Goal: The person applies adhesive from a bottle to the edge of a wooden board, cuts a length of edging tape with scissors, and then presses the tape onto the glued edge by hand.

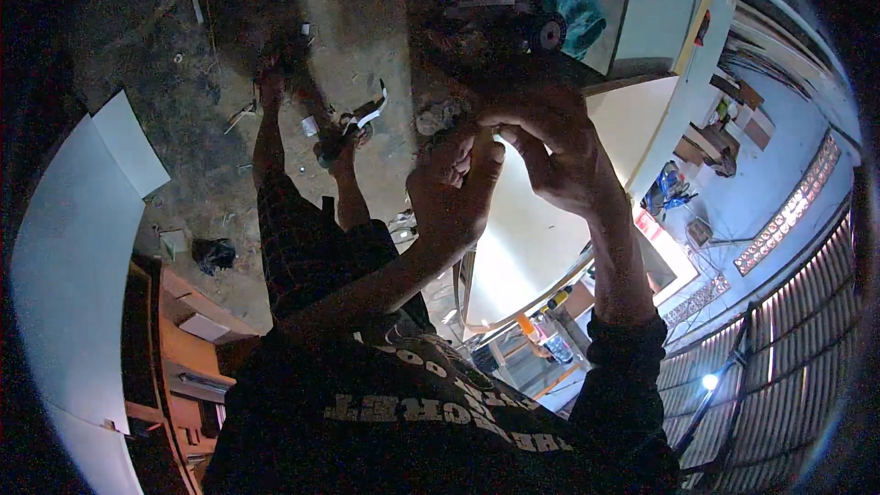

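My left hand [454, 191] is closed, its thumb pointing up and its fingers curled inward. Close beside it, my right hand [559, 147] pinches with thumb and index finger near the left thumb's tip. A small pale spot shows between the two hands, but dim light hides what they hold. Below and behind the hands lies a glossy white panel [522, 257], with bright light reflecting off it.
Scraps and a curled white strip [371, 113] litter the dark floor near my feet. Pale panels [78, 247] and an orange-brown wooden cabinet [188, 330] stand at left. A green sack [577, 18] lies by a wheel [548, 33]. An orange-topped bottle [547, 341] is at lower right.
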Demonstrator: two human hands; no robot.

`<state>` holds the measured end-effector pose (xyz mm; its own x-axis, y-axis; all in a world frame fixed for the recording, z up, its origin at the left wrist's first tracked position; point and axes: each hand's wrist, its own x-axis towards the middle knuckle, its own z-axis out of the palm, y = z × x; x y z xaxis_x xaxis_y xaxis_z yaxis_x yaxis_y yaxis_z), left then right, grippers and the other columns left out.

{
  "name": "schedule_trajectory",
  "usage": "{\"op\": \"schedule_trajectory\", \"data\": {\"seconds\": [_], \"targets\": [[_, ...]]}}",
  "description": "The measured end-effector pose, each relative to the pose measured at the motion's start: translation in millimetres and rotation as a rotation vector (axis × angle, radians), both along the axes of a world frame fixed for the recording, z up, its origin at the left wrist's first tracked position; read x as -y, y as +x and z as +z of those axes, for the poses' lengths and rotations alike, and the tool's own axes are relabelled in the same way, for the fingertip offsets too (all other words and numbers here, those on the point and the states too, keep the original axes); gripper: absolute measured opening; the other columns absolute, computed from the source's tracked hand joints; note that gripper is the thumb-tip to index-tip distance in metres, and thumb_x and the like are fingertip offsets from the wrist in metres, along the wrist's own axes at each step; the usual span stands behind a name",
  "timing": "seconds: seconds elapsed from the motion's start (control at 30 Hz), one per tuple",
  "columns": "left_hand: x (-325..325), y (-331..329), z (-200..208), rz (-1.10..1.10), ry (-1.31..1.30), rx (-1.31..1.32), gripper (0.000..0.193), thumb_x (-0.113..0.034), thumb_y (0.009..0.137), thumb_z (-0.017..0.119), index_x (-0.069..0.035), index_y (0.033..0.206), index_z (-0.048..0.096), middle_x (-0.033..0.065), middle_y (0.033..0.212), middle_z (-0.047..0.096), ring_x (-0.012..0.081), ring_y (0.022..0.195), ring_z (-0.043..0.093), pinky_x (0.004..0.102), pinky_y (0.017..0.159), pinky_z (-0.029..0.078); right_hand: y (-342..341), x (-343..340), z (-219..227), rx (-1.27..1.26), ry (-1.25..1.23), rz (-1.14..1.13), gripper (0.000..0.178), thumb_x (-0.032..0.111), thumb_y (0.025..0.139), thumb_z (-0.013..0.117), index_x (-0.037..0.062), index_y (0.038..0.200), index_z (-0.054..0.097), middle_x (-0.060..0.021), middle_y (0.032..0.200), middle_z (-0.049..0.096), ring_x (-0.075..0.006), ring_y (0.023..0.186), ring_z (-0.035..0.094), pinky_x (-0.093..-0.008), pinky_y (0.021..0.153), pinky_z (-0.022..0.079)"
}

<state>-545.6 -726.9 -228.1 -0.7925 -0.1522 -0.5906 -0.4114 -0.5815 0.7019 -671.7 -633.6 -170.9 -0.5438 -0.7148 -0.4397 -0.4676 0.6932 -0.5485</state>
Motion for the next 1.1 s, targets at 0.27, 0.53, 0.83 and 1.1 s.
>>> {"op": "schedule_trajectory", "data": {"seconds": [0.27, 0.53, 0.83, 1.1], "targets": [[-9, -3, -4, 0.116, 0.047, -0.057, 0.026, -0.02, 0.096, 0.061, -0.002, 0.114, 0.062, 0.0087, 0.099, 0.068, 0.0121, 0.093, 0.063, 0.0281, 0.08, 0.051, 11, -6, 1, -0.087, 0.045, -0.241, 0.036, 0.008, 0.085, 0.069, 0.011, 0.12, 0.062, -0.0094, 0.119, 0.064, -0.0282, 0.113, 0.058, -0.0396, 0.1, 0.042], [-16, -4, -7, 0.157, -0.176, -0.136, 0.029, -0.021, 0.096, 0.061, -0.002, 0.118, 0.06, 0.0083, 0.104, 0.066, 0.0116, 0.096, 0.059, 0.0281, 0.081, 0.048, 22, -9, -7, -0.171, -0.107, -0.267, 0.049, 0.007, 0.085, 0.067, 0.0063, 0.132, 0.052, -0.017, 0.128, 0.059, -0.0336, 0.119, 0.055, -0.0415, 0.101, 0.044], [-43, 16, -12, 0.246, -0.284, -0.176, 0.047, -0.027, 0.097, 0.056, 0.0, 0.134, 0.047, 0.012, 0.113, 0.061, 0.0183, 0.099, 0.055, 0.0317, 0.088, 0.043, 117, -78, 16, -0.458, -0.263, -0.487, 0.047, 0.007, 0.083, 0.069, 0.0012, 0.127, 0.053, -0.0193, 0.127, 0.058, -0.0371, 0.119, 0.055, -0.0435, 0.098, 0.046], [-77, 74, -12, 0.222, -0.5, -0.256, 0.043, -0.037, 0.097, 0.057, 0.001, 0.117, 0.06, 0.0121, 0.101, 0.066, 0.0211, 0.091, 0.06, 0.036, 0.082, 0.046, 324, -229, 32, -0.424, -0.217, -0.901, 0.04, 0.003, 0.084, 0.068, 0.0014, 0.123, 0.058, -0.0168, 0.121, 0.062, -0.0309, 0.114, 0.06, -0.0394, 0.096, 0.047]]}}
